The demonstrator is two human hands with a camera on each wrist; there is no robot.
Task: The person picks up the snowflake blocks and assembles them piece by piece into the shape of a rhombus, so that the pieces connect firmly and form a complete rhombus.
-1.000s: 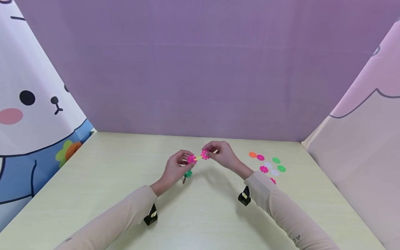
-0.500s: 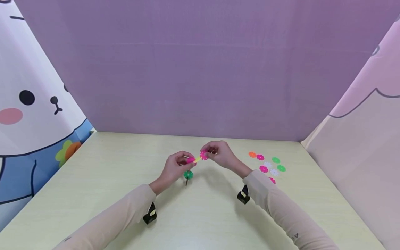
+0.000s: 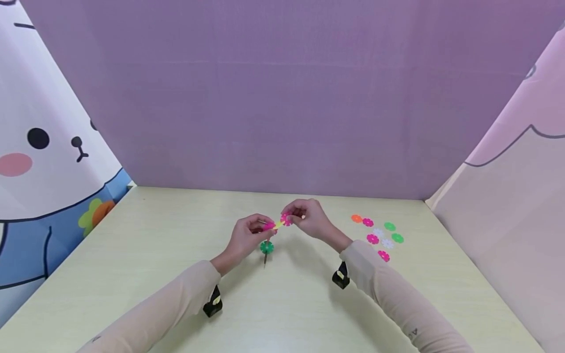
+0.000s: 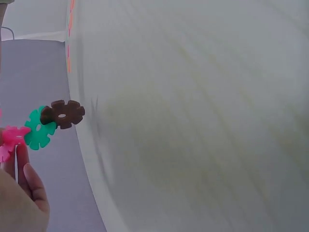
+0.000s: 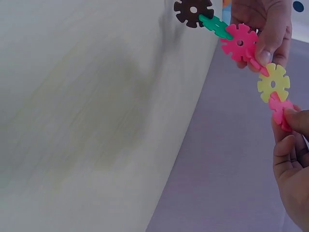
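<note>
A chain of flower-shaped plastic discs hangs between both hands above the table. In the right wrist view it runs from a brown disc [image 5: 183,7] through a green disc [image 5: 216,27] and a pink disc [image 5: 234,47] to a yellow disc [image 5: 267,89]. My left hand [image 3: 244,239] pinches a pink disc near the chain's middle, thumb against fingers. The end pink disc [image 5: 279,108], joined to the yellow one, sits between the thumb and fingers of my right hand [image 3: 315,221]. The fingers partly cover both held discs.
Loose discs lie on the table [image 3: 309,304] at the right: an orange disc [image 3: 356,218], several pink, a pair of white and a pair of green, including a green disc [image 3: 390,226]. Behind the table rises a purple panel [image 3: 282,108]; printed cloths hang at both sides.
My right hand has shifted slightly left, closer to my left hand. The pink disc in the left hand has turned edge-on, and the hanging green and brown end has swung lower and more upright.
</note>
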